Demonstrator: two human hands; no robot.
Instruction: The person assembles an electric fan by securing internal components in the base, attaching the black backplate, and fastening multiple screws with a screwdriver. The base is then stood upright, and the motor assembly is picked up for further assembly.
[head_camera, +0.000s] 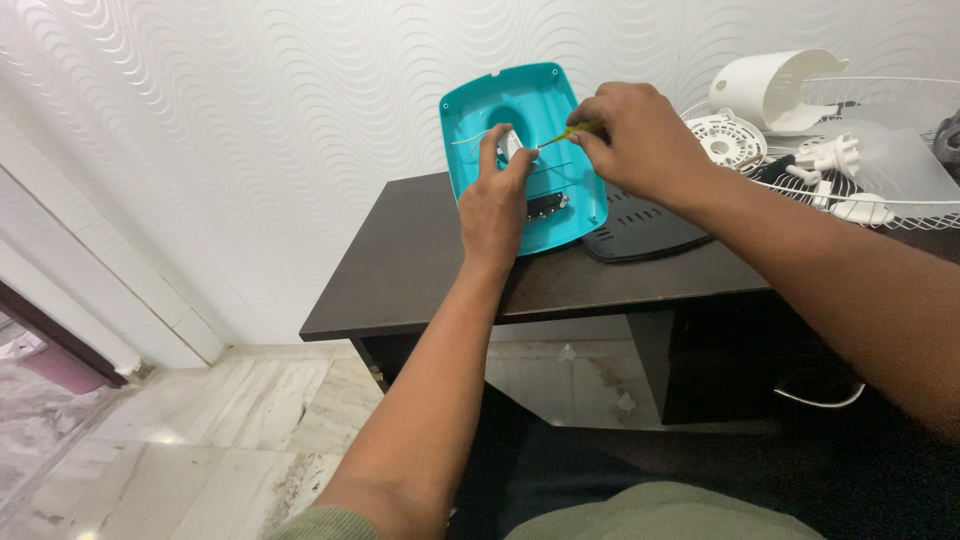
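Teal plastic housing (520, 140), tilted on the dark table (420, 270): our left hand (495, 200) clasps its middle, our right hand (640, 135) pinches a yellow-green screwdriver (568, 133) just above that clasp.

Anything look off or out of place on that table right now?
The teal cover is tipped up on edge, propped by the left hand, while the right hand works a thin tool into it. White fan parts lie scattered, disassembled.

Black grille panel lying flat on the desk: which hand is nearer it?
Right. The right hand hovers just above the grille panel; the left hand is further left, on the teal cover.
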